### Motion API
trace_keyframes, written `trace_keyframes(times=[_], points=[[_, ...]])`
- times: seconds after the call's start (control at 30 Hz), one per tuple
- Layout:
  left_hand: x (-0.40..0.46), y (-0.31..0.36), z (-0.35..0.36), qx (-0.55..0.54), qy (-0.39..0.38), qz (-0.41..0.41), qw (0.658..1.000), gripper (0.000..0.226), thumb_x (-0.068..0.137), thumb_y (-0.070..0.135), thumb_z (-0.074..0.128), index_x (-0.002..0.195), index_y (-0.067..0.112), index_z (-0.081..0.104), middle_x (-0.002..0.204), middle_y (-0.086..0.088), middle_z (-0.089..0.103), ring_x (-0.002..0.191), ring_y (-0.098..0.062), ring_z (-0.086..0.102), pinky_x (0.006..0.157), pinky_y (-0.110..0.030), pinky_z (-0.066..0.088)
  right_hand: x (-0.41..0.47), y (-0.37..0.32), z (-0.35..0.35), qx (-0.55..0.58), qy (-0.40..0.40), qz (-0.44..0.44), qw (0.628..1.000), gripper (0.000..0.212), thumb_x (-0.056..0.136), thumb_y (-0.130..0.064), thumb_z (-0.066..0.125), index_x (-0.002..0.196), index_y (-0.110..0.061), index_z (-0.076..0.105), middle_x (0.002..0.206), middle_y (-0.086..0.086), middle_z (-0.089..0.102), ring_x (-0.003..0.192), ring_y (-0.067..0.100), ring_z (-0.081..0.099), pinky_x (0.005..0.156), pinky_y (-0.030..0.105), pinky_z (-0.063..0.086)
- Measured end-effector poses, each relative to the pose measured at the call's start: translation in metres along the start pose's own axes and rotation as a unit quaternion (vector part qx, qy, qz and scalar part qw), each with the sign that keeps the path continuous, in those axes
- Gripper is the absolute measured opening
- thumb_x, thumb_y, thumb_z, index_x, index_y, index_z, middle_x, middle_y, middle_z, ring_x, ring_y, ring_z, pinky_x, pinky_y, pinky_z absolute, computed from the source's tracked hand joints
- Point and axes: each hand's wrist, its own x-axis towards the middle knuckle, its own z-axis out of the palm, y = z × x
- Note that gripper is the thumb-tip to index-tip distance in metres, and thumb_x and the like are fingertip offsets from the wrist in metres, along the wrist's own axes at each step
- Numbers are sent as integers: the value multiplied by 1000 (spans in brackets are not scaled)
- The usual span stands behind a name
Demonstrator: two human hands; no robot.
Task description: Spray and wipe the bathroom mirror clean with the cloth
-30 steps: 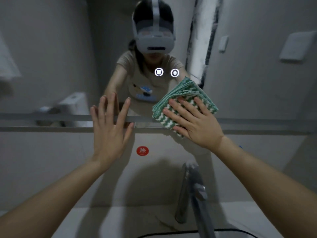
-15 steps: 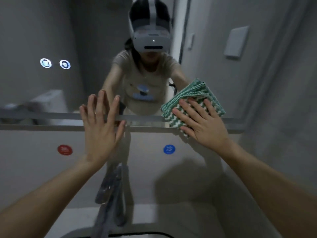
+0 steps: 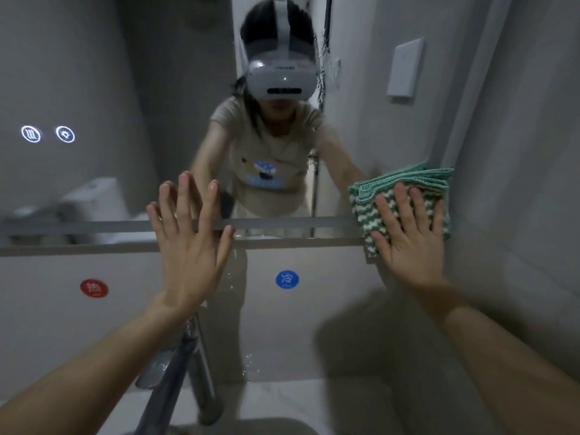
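Note:
The bathroom mirror [image 3: 125,89] fills the upper wall and reflects a person wearing a headset. A folded green-and-white cloth [image 3: 408,186] lies against the mirror's lower right corner, next to the side wall. My right hand [image 3: 408,233] presses flat on the cloth with straight fingers. My left hand [image 3: 188,240] rests flat with spread fingers over the mirror's bottom edge, near the middle. No spray bottle is in view.
A chrome faucet [image 3: 179,372] rises below my left wrist above the basin edge [image 3: 251,426]. A red sticker [image 3: 94,288] and a blue sticker [image 3: 287,279] sit on the wall under the mirror. Two lit touch icons [image 3: 47,134] glow at the left. The grey side wall [image 3: 518,183] stands close on the right.
My right hand has slid the cloth rightwards along the mirror's lower edge to the corner by the side wall. The view has shifted right. My left hand stays flat on the glass.

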Motion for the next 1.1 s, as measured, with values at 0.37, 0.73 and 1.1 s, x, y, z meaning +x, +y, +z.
trace_keyframes(times=[0.37,0.73,1.1], points=[[19,0,3,-6,46,81,996,65,91,40,46,147,21,19,153,-11,12,142,-35,8,114,-59,9,19,-7,-2,16,10,1,1000,58,101,-46,18,153,-29,-3,159,-5,-15,147,16,-10,116,45,-5],[125,26,-42,26,89,128,987,55,95,39,37,147,21,30,153,-14,25,143,-30,16,115,-54,12,157,5,-31,31,46,60,997,57,102,-46,21,152,-28,1,161,0,-6,146,14,-9,116,48,0],[293,67,-109,61,94,117,987,60,93,55,25,149,32,22,158,-6,13,145,-34,9,109,-65,8,354,56,-98,70,0,149,986,56,100,-48,15,150,-32,-5,160,0,-8,147,18,-10,114,45,-13]])
